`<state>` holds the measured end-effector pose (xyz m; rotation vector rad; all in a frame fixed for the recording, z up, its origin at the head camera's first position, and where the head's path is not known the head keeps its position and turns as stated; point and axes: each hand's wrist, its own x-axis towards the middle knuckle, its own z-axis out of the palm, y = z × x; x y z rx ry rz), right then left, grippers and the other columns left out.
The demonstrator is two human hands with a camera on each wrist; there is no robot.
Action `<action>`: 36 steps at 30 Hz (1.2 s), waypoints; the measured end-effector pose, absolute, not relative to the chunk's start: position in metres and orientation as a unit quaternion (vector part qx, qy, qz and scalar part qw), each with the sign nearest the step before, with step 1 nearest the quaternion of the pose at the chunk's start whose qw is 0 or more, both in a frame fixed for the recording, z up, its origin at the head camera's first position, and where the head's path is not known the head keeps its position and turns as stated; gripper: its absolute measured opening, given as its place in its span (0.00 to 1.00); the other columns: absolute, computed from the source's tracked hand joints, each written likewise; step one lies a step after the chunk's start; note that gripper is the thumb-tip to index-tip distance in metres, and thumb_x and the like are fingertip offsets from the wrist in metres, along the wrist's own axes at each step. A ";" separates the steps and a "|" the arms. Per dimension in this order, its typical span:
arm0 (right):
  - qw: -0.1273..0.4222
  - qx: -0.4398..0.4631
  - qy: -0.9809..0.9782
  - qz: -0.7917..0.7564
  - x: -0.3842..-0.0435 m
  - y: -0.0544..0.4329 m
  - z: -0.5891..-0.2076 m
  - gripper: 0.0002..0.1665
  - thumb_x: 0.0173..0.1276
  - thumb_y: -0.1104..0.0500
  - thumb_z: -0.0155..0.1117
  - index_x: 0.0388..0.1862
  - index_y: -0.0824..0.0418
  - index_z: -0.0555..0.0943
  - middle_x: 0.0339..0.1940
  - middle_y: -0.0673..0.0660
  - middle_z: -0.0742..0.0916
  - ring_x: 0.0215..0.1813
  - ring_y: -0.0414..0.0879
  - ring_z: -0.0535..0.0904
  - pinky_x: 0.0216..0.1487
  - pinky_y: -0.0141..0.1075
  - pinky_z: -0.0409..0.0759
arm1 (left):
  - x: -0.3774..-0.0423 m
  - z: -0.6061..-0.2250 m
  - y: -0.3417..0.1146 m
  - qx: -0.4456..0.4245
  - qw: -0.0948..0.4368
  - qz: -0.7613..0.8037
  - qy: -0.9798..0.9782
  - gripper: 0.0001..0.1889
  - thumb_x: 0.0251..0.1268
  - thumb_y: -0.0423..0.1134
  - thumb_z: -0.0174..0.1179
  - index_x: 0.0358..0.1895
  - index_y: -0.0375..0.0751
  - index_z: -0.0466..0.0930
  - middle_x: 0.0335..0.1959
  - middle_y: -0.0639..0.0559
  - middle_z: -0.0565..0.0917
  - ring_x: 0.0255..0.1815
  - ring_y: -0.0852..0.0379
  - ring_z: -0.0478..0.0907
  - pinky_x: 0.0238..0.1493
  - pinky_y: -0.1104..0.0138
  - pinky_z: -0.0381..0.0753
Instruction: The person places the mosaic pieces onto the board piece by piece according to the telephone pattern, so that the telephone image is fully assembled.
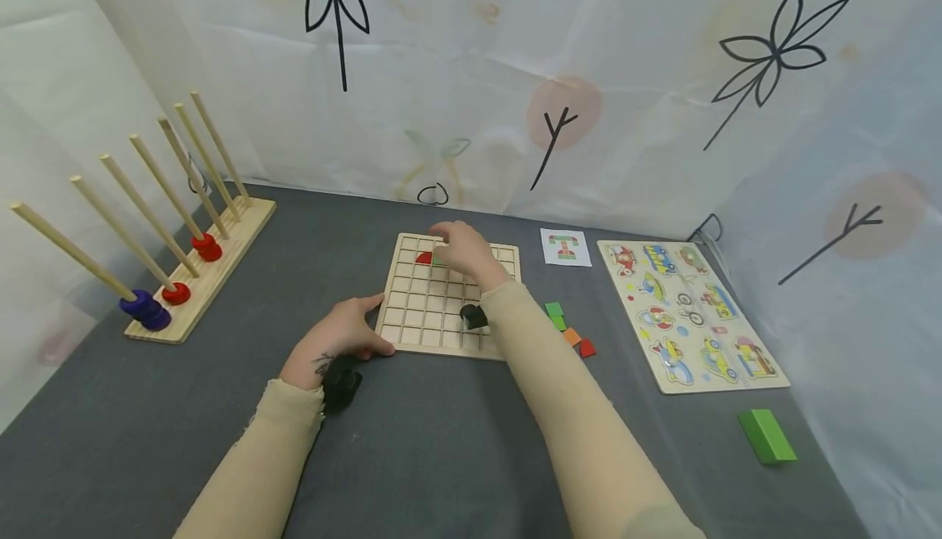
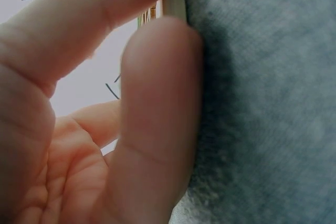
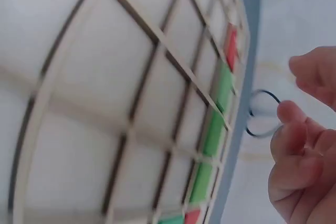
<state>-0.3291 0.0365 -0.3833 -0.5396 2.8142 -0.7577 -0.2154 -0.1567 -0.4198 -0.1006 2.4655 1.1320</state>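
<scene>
A wooden grid board (image 1: 423,316) with square cells lies in the middle of the table. My left hand (image 1: 341,333) touches its near left corner, index finger along the left edge and thumb at the front edge. The left thumb (image 2: 160,93) looks straight beside the board's rim. Above the far rows is my right hand (image 1: 465,251), fingers loosely bent, with nothing visible between them. In the right wrist view, green pieces (image 3: 214,129) and a red piece (image 3: 231,48) fill cells along the far edge. Another red piece (image 1: 424,258) shows in the head view.
Right of the board are loose green pieces (image 1: 555,310), an orange piece (image 1: 571,336) and a red piece (image 1: 587,348). A pattern card (image 1: 565,247) lies behind them. Farther right are a picture puzzle (image 1: 688,318) and a green block (image 1: 767,436). A peg stand (image 1: 243,232) stands left.
</scene>
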 end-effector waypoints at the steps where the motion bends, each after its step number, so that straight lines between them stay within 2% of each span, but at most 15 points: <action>1: 0.090 -0.176 0.935 -0.293 -0.327 0.044 -0.381 0.25 0.68 0.58 0.52 0.65 0.53 0.70 0.54 0.58 0.77 0.42 0.49 0.74 0.37 0.40 0.71 | -0.215 -0.420 -0.156 -0.034 0.212 0.409 0.887 0.53 0.40 0.36 0.74 0.72 0.39 0.51 0.21 0.44 0.78 0.14 0.58 0.74 0.21 0.66 0.76; 7: 0.083 -0.128 0.872 -0.465 -0.313 0.097 -0.371 0.27 0.64 0.61 0.57 0.63 0.59 0.70 0.39 0.57 0.79 0.30 0.49 0.70 0.29 0.36 0.68 | -0.216 -0.424 -0.158 -0.025 0.206 0.420 0.883 0.53 0.40 0.35 0.74 0.72 0.39 0.51 0.29 0.41 0.77 0.15 0.57 0.75 0.22 0.65 0.76; 12: 0.068 -0.062 0.842 -0.532 -0.292 0.139 -0.368 0.26 0.63 0.64 0.58 0.61 0.61 0.70 0.36 0.54 0.78 0.27 0.41 0.69 0.30 0.36 0.71 | -0.216 -0.425 -0.159 -0.024 0.204 0.422 0.883 0.53 0.39 0.35 0.75 0.72 0.40 0.51 0.32 0.41 0.77 0.15 0.57 0.74 0.22 0.65 0.76; 15: 0.066 -0.030 0.824 -0.561 -0.276 0.163 -0.370 0.25 0.61 0.65 0.58 0.59 0.62 0.71 0.33 0.51 0.78 0.23 0.38 0.67 0.25 0.32 0.67 | -0.215 -0.423 -0.158 -0.025 0.203 0.421 0.884 0.53 0.39 0.35 0.74 0.72 0.40 0.51 0.36 0.40 0.76 0.15 0.57 0.74 0.23 0.65 0.76; 18: 0.072 -0.012 0.813 -0.578 -0.258 0.185 -0.373 0.24 0.61 0.66 0.58 0.58 0.63 0.70 0.31 0.48 0.79 0.21 0.36 0.65 0.25 0.31 0.66 | -0.214 -0.421 -0.157 -0.027 0.205 0.418 0.885 0.53 0.40 0.35 0.74 0.72 0.40 0.51 0.35 0.41 0.76 0.16 0.57 0.74 0.23 0.65 0.76; 25: 0.091 0.000 0.812 -0.576 -0.215 0.226 -0.387 0.27 0.63 0.66 0.58 0.60 0.70 0.66 0.28 0.45 0.80 0.21 0.37 0.66 0.24 0.31 0.66 | -0.214 -0.421 -0.157 -0.026 0.211 0.411 0.887 0.54 0.41 0.36 0.74 0.73 0.41 0.50 0.28 0.42 0.77 0.16 0.57 0.74 0.24 0.66 0.77; 32: 0.098 -0.016 0.818 -0.567 -0.187 0.236 -0.403 0.26 0.61 0.67 0.60 0.58 0.72 0.67 0.25 0.45 0.79 0.21 0.37 0.67 0.22 0.30 0.65 | -0.215 -0.421 -0.158 -0.022 0.210 0.413 0.886 0.54 0.40 0.36 0.74 0.73 0.41 0.50 0.30 0.43 0.78 0.16 0.57 0.75 0.24 0.66 0.77; 36: 0.106 -0.043 0.835 -0.538 -0.180 0.232 -0.411 0.24 0.58 0.68 0.62 0.54 0.72 0.71 0.23 0.49 0.79 0.22 0.37 0.67 0.24 0.30 0.66 | -0.214 -0.423 -0.157 -0.022 0.211 0.412 0.886 0.54 0.40 0.36 0.74 0.73 0.41 0.50 0.34 0.41 0.78 0.17 0.56 0.76 0.24 0.65 0.77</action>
